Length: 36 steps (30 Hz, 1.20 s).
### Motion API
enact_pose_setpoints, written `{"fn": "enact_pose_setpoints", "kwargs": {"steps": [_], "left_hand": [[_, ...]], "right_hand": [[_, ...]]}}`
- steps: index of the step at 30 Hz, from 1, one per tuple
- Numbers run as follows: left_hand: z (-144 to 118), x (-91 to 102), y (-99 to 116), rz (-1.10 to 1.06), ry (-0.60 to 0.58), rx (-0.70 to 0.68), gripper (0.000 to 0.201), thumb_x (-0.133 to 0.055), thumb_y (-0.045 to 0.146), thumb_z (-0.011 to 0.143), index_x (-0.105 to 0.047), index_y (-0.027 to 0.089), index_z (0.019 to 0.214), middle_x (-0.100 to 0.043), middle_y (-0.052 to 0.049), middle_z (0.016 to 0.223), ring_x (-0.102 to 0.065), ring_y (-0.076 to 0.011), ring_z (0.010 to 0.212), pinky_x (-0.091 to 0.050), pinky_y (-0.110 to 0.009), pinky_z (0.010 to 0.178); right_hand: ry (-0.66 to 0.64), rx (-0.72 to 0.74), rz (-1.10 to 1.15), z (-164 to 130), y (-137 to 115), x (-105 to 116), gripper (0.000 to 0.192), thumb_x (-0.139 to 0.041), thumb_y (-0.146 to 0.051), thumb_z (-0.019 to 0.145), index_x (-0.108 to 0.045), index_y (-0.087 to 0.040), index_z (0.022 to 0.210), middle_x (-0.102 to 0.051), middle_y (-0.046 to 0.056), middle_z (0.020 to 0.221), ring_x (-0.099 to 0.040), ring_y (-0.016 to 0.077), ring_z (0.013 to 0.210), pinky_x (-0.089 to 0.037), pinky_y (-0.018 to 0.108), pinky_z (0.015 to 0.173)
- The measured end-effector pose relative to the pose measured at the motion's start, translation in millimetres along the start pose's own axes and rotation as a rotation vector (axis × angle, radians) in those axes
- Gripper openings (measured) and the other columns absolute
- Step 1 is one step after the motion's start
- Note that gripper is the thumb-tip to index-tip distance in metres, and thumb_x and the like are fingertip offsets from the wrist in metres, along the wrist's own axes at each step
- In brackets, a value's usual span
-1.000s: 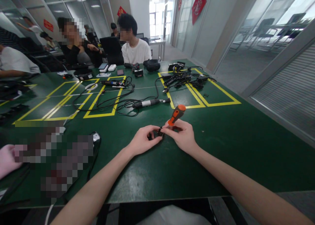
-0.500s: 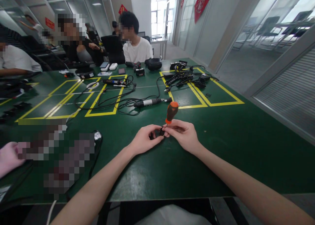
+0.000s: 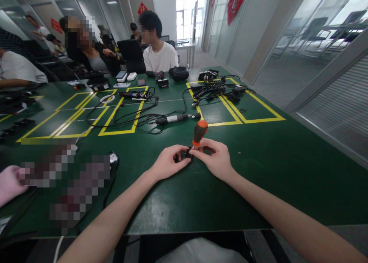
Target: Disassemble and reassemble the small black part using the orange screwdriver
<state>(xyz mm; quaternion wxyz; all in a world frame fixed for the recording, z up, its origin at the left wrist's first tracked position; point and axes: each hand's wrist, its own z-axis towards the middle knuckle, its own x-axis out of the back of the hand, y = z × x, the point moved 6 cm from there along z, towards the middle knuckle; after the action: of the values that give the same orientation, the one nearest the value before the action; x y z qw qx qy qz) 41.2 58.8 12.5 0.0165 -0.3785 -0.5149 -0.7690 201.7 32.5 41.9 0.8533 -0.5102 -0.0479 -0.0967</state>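
A small black part (image 3: 188, 152) is pinched between the thumb and fingers of my left hand (image 3: 170, 162), just above the green table (image 3: 201, 201). My right hand (image 3: 215, 158) grips a screwdriver (image 3: 200, 132) low down by its shaft. Its orange and dark grey handle points up and tilts slightly to the right. The screwdriver's lower end meets the black part, where my fingertips hide the tip.
A black and silver electric screwdriver (image 3: 174, 119) with a coiled cable lies ahead. Tangled black cables and adapters (image 3: 211, 89) sit at the back right, within yellow tape outlines (image 3: 264, 120). Blurred-out items (image 3: 83, 190) lie at left. A person in a white shirt (image 3: 161, 58) sits opposite.
The screwdriver handle has shifted very slightly left and down. My right fingers have moved a little around the shaft, while my left hand stays nearly still.
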Motion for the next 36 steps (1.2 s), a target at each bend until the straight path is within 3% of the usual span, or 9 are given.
{"fn": "enact_pose_setpoints", "kwargs": {"steps": [12,27,32,36], "left_hand": [[0.5,-0.2,-2.0,-0.01,0.004,0.037,0.032,-0.078,0.038,0.084,-0.071,0.017,0.108,-0.069,0.0,0.082,-0.056,-0.012,0.066,-0.044,-0.025,0.065],[-1.9,0.2,1.5,-0.021,-0.018,-0.009,0.028,-0.081,0.038,0.079,-0.064,0.017,0.088,-0.059,0.003,0.077,-0.049,-0.0104,0.066,-0.039,-0.024,0.064],[-2.4,0.8,3.3,-0.073,-0.053,0.017,0.032,-0.077,0.029,0.077,-0.062,0.018,0.103,-0.06,0.004,0.077,-0.048,-0.0102,0.065,-0.039,-0.023,0.061],[-1.1,2.4,7.6,-0.044,-0.087,-0.064,0.035,-0.072,0.021,0.079,-0.069,0.018,0.114,-0.063,0.001,0.085,-0.053,-0.012,0.073,-0.043,-0.025,0.068]], "right_hand": [[0.035,-0.047,-0.032,-1.0,-0.5,-2.9,0.024,-0.081,-0.034,0.078,-0.067,-0.02,0.064,-0.048,-0.005,0.053,-0.041,0.011,0.05,-0.035,0.026,0.05],[0.008,-0.056,-0.054,-2.2,-4.3,-0.6,0.026,-0.081,-0.039,0.079,-0.068,-0.02,0.067,-0.048,-0.005,0.054,-0.041,0.0114,0.05,-0.037,0.027,0.051],[0.006,-0.045,-0.038,-2.3,-4.8,-0.5,0.022,-0.08,-0.034,0.079,-0.067,-0.02,0.067,-0.05,-0.005,0.056,-0.043,0.0116,0.051,-0.037,0.027,0.052],[-0.006,-0.053,-0.038,-2.9,-3.2,0.3,0.021,-0.08,-0.034,0.079,-0.068,-0.02,0.069,-0.051,-0.005,0.056,-0.045,0.012,0.052,-0.038,0.027,0.052]]}}
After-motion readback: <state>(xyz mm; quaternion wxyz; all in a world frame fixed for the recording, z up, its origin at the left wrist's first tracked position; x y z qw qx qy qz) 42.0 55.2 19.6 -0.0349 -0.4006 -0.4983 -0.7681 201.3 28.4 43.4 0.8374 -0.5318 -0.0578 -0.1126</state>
